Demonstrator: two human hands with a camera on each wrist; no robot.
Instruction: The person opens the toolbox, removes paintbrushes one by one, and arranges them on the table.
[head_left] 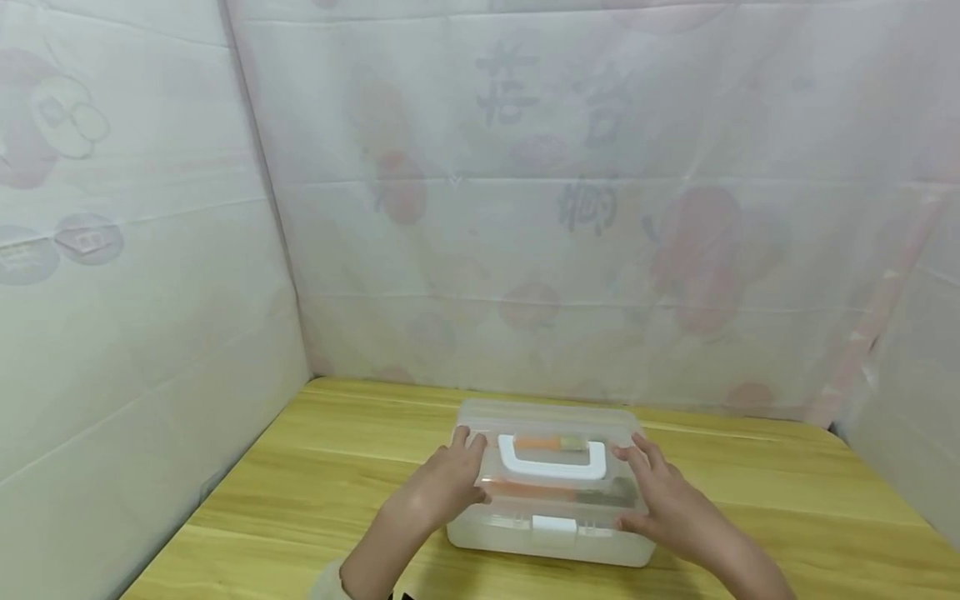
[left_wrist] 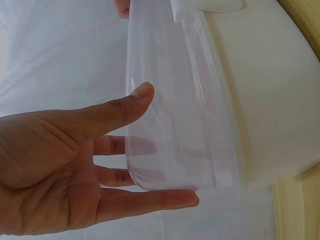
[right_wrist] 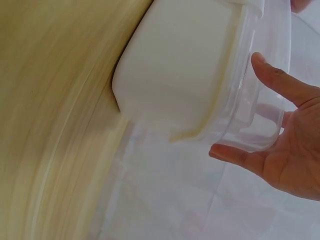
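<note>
Lid-seating step, by the look of it: left hand (head_left: 450, 483) and right hand (head_left: 660, 496) pressing clear lid (head_left: 551, 417) with straight, unclenched fingers. Probably next: white latch (head_left: 553, 527), below both palms.

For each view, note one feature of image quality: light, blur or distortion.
Head view: soft, even light, faint shadow under the storage box, walls bowed by the wide lens. Left wrist view: left hand sharp, clear lid washed out. Right wrist view: wooden table smeared by blur.

faint characters on the backdrop sheet (head_left: 555, 150), too blurred to read
</note>
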